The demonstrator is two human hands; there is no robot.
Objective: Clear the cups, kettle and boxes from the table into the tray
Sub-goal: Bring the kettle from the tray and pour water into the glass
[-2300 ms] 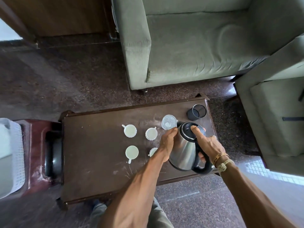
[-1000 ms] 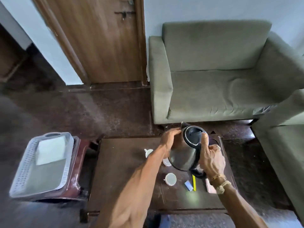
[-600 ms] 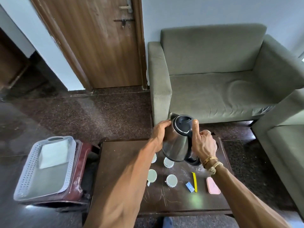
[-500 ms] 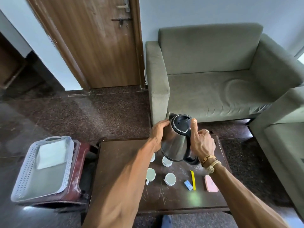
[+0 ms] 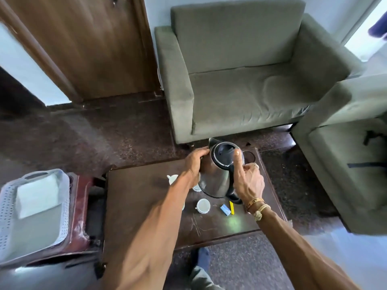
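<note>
Dark table [image 5: 136, 195] by a green sofa [image 5: 240, 97] — left hand [image 5: 194, 164] holds the kettle [image 5: 215, 176], right hand [image 5: 249, 183] grips its handle.

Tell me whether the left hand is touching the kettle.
Touching: the head view shows the left hand cupping the steel side of the kettle, no gap.

A silver steel kettle [image 5: 213, 181] shows a black lid [image 5: 223, 153]; the ceramic cups [image 5: 203, 205] and hole-patterned plastic tray [image 5: 6, 208] are white, the small box [image 5: 225, 209] blue, the wooden table [image 5: 136, 195] dark brown.
</note>
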